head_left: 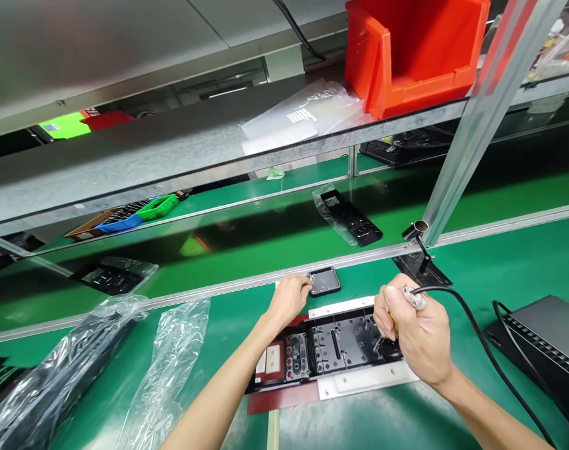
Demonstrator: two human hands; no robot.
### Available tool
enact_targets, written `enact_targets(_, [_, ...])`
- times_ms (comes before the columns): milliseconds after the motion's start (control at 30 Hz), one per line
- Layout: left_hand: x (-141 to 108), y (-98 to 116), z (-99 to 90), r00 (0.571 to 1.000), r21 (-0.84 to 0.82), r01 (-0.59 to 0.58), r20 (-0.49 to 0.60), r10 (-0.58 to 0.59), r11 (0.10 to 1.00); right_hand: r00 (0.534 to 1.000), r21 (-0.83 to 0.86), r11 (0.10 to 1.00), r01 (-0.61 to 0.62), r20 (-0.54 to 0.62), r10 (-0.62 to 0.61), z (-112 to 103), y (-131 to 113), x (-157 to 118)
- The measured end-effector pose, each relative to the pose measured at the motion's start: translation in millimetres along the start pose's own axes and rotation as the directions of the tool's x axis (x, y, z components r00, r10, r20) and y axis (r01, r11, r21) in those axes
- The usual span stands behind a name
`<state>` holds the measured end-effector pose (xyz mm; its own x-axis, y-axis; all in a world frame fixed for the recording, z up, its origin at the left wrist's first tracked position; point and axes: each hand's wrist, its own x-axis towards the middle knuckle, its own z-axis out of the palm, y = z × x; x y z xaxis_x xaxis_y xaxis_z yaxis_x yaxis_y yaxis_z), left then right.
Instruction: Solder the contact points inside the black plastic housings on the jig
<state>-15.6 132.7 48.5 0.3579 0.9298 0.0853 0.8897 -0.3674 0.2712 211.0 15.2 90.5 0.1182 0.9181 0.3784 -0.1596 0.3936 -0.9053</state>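
My left hand (291,300) reaches to the left edge of a small black tray (325,282) that holds tiny parts. Its fingers are pinched together, and what they hold, if anything, is too small to name. My right hand (415,328) is wrapped round a corded tool (416,299), over the right end of a long black plastic housing (347,344). The tool's tip is hidden behind the hand. The housing lies between white fixture strips (368,380), with a dark red piece (282,400) at its lower left.
Bagged parts (73,369) and clear plastic wrap (172,356) lie at the left. A metal holder (420,230) stands behind my right hand. A black device (546,350) sits at the right, near the black cable (488,350). Overhead is a shelf with a red bin (420,87).
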Motion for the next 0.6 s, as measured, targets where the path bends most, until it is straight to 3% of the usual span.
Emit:
enact_targets(133, [28.8, -3.0, 14.6, 0.997, 0.085, 0.06, 0.042, -0.063, 0.995, 1.0, 0.002, 1.0, 0.017, -0.008, -0.017, -0.3, 0.9, -2.4])
enact_targets(333, [40.6, 3.2, 31.6, 0.99, 0.13, 0.109, 0.075, -0.119, 0.985, 0.999, -0.033, 0.998, 0.046, -0.011, -0.046, -1.0, 4.1, -3.9])
enact_targets(467, [44.1, 6.2, 32.7, 0.986, 0.067, 0.135, 0.087, -0.14, 0.989, 0.999, -0.033, 0.999, 0.039, -0.022, -0.04, -1.5, 5.3, -4.4])
enact_targets(600, [35.8, 11.4, 22.3, 0.986, -0.114, 0.154, 0.084, -0.145, 0.981, 0.998, -0.027, 0.999, 0.047, -0.043, -0.048, -0.4, 4.3, -4.2])
